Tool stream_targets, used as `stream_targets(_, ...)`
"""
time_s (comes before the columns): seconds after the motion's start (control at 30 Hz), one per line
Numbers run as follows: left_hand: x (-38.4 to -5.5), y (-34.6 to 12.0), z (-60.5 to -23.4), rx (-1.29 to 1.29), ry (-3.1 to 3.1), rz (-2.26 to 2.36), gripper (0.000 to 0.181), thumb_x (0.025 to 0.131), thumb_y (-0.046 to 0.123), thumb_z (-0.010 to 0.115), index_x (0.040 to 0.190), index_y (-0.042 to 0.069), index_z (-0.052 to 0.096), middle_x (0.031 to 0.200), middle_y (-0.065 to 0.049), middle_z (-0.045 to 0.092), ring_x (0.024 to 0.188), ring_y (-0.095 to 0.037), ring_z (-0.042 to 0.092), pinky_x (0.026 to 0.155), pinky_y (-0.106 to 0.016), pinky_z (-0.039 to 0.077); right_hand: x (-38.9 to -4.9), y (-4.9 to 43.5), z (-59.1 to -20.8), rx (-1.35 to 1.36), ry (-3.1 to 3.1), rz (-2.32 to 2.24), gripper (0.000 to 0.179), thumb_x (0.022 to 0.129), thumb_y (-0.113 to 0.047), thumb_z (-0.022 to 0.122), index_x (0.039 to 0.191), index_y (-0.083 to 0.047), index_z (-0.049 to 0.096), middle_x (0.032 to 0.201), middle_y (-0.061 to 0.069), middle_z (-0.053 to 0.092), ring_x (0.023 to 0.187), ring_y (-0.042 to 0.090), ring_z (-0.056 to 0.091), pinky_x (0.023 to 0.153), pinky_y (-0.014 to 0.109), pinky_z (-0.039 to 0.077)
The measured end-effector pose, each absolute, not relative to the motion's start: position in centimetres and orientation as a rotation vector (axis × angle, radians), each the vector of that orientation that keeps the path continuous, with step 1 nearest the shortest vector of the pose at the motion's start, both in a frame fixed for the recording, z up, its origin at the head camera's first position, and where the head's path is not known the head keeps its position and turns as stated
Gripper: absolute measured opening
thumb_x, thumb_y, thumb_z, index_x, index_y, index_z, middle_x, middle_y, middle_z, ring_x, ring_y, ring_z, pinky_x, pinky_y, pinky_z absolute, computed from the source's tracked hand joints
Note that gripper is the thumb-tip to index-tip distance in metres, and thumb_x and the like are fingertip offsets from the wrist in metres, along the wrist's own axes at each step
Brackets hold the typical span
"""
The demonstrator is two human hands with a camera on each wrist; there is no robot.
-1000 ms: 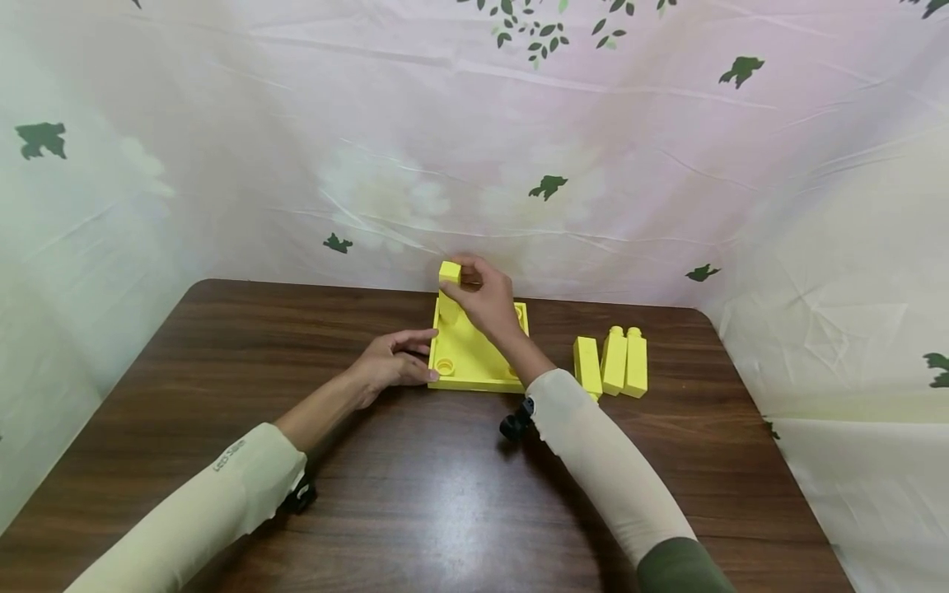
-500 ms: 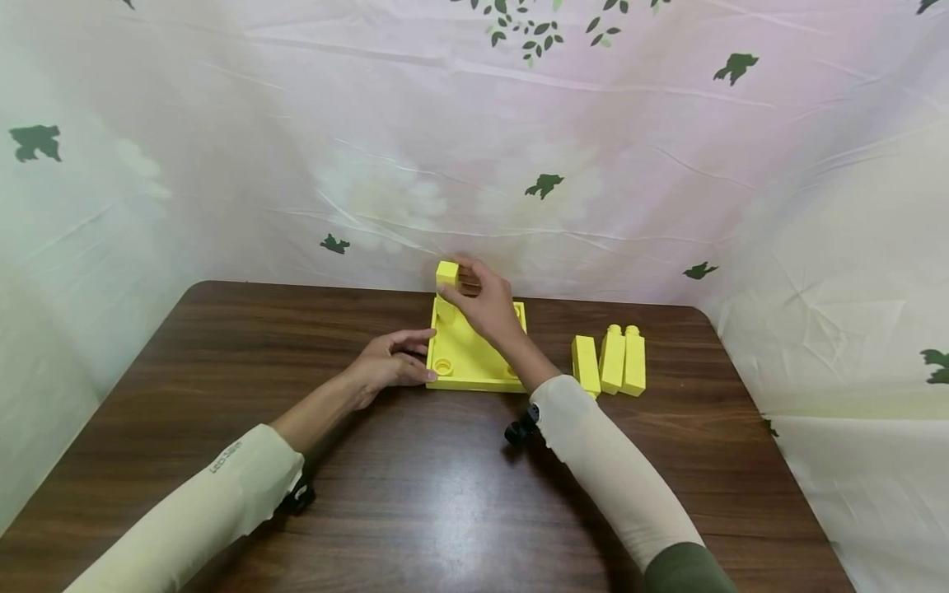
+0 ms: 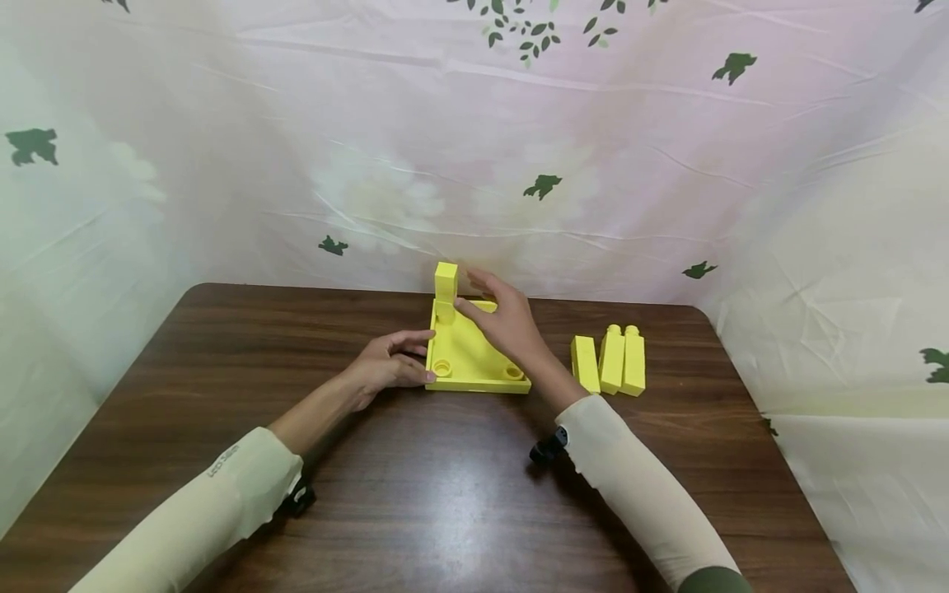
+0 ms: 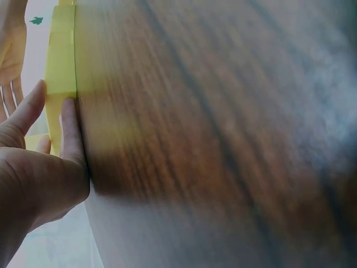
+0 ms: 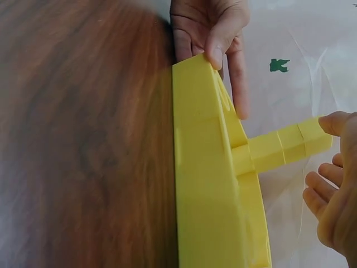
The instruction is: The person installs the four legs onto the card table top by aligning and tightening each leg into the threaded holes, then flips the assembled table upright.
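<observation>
A shallow yellow square base [image 3: 478, 385] with a raised rim lies near the table's far edge. Round sockets [image 3: 442, 369] show at its two front corners. At the back left corner a yellow square post [image 3: 446, 284] stands upright on the base. My left hand [image 3: 381, 364] holds the base's left side, thumb at the front corner and index finger at the rim. Just right of the post is my right hand [image 3: 511, 321], fingers apart and holding nothing. In the right wrist view its thumb [image 5: 334, 123] overlaps the post's top end.
Three loose yellow posts [image 3: 613, 360] lie side by side on the brown wooden table [image 3: 371, 494], right of the base. Two of them show round pegs at their far ends. A pale cloth [image 3: 371, 123] with green leaf and bird prints hangs behind and at both sides.
My right hand has let go of the yellow post and moved slightly right, its fingers spreading. The post stays upright. My left hand keeps its place on the base.
</observation>
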State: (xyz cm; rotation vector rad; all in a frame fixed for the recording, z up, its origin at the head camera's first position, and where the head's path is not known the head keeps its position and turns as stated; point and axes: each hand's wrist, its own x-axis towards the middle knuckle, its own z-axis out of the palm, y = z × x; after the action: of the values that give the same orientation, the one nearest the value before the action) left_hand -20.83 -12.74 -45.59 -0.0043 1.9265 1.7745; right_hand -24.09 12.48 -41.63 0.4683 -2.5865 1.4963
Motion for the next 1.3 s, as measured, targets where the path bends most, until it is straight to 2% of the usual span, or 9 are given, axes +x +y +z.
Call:
stream_targets(0.2, -21.0, -12.7, -45.7, -0.02, 1.912, 1.787, 0.085, 0.091, -0.003, 0.091, 0.166, 0.018, 0.057, 0.157, -0.019, 0.055, 0.111, -0.017, 0.074, 0.096, -0.03, 0.069, -22.8, 14.3, -41.7, 0.442, -2.665, 1.449, 0.068, 0.11, -0.046, 0.074, 0.168, -0.015, 0.055, 0.17, 0.008, 0.06, 0.159, 0.032, 0.055, 0.131, 0.063, 0.047)
stream_targets(0.97, -20.8, -12.8, -45.7, 0.019, 1.926, 1.787, 0.085, 0.09, -0.003, 0.091, 0.166, 0.016, 0.057, 0.156, -0.02, 0.054, 0.109, -0.017, 0.073, 0.091, -0.027, 0.068, -19.9, 22.1, -41.6, 0.335, -2.806, 1.283, 0.071, 0.113, -0.053, 0.068, 0.173, -0.02, 0.048, 0.179, 0.007, 0.048, 0.168, 0.037, 0.041, 0.133, 0.068, 0.041)
stream_targets(1.0, -20.8, -12.8, -45.6, 0.02, 1.926, 1.785, 0.085, 0.091, -0.003, 0.09, 0.166, 0.016, 0.057, 0.156, -0.02, 0.053, 0.109, -0.017, 0.073, 0.091, -0.027, 0.067, -19.9, 22.5, -41.7, 0.332, -2.81, 1.271, 0.071, 0.113, -0.053, 0.067, 0.173, -0.021, 0.047, 0.179, 0.008, 0.047, 0.168, 0.038, 0.042, 0.132, 0.069, 0.042)
stream_targets(1.03, -20.8, -12.8, -45.6, 0.018, 1.927, 1.783, 0.085, 0.091, -0.003, 0.09, 0.167, 0.016, 0.056, 0.157, -0.02, 0.053, 0.109, -0.017, 0.073, 0.092, -0.028, 0.067, -19.7, 22.8, -41.8, 0.335, -2.815, 1.258, 0.071, 0.113, -0.053, 0.067, 0.174, -0.022, 0.047, 0.179, 0.008, 0.048, 0.155, 0.039, 0.057, 0.129, 0.069, 0.045)
stream_targets(1.23, -20.7, -12.8, -45.4, 0.002, 1.931, 1.77, 0.086, 0.091, -0.004, 0.09, 0.167, 0.018, 0.056, 0.158, -0.02, 0.054, 0.109, -0.017, 0.073, 0.093, -0.027, 0.068, -19.0, 24.8, -42.0, 0.369, -2.819, 1.206, 0.071, 0.113, -0.055, 0.066, 0.175, -0.028, 0.044, 0.18, 0.005, 0.046, 0.151, 0.038, 0.061, 0.124, 0.066, 0.048)
stream_targets(1.27, -20.7, -12.8, -45.4, 0.006, 1.93, 1.771, 0.086, 0.091, -0.005, 0.09, 0.167, 0.017, 0.056, 0.158, -0.02, 0.054, 0.109, -0.017, 0.073, 0.093, -0.028, 0.068, -18.8, 25.2, -42.1, 0.373, -2.815, 1.198, 0.071, 0.113, -0.055, 0.066, 0.175, -0.028, 0.044, 0.18, 0.005, 0.045, 0.165, 0.038, 0.047, 0.127, 0.067, 0.047)
stream_targets(1.3, -20.7, -12.8, -45.4, 0.011, 1.928, 1.771, 0.086, 0.091, -0.004, 0.089, 0.167, 0.017, 0.056, 0.158, -0.021, 0.054, 0.109, -0.017, 0.073, 0.093, -0.028, 0.068, -18.7, 25.6, -42.2, 0.375, -2.817, 1.185, 0.071, 0.113, -0.054, 0.065, 0.175, -0.027, 0.043, 0.181, 0.005, 0.045, 0.165, 0.038, 0.046, 0.127, 0.067, 0.046)
